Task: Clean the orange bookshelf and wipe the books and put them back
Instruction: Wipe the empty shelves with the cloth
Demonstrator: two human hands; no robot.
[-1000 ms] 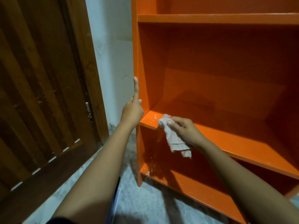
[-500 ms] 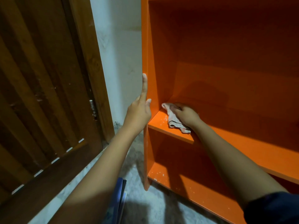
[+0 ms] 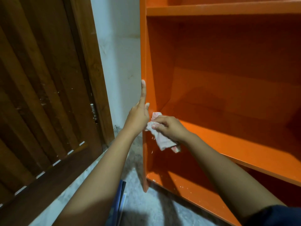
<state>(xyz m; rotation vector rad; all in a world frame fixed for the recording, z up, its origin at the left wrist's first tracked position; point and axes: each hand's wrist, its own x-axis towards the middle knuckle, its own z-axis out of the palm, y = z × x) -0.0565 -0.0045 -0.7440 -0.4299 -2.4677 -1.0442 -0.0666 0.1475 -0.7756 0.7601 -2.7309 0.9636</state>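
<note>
Right grip (image 3: pixel 169 128) is curled round a crumpled pale cloth (image 3: pixel 162 141), thumb and fingers pinching the bunched upper part of it, at the front left corner of the middle shelf (image 3: pixel 236 144) of the orange bookshelf (image 3: pixel 228 62). The cloth's top end pokes out above the knuckles and touches the corner where the shelf meets the left side panel (image 3: pixel 143 46); its lower end hangs out below the palm, over the shelf's front edge and in front of the dark compartment beneath. Left grip (image 3: pixel 138 118) lies just beside the right one, nearly touching the cloth, and rests spread against the front edge of that side panel: the forefinger points straight up along the edge and the thumb tip sits on the panel's inner side, while the other fingers are hidden behind the panel. The compartment above the middle shelf holds nothing that shows, and the upper shelf (image 3: pixel 228 8) crosses near the top edge of the view. White specks dot the bottom shelf (image 3: pixel 187 185) near its front left corner. A few thin blue books (image 3: pixel 119 198) stand on the grey floor (image 3: pixel 146 206) beside the left forearm, off the bookshelf's front left corner. A brown wooden door (image 3: pixel 40 95) and a pale wall (image 3: pixel 118 54) stand to the left of the bookshelf.
</note>
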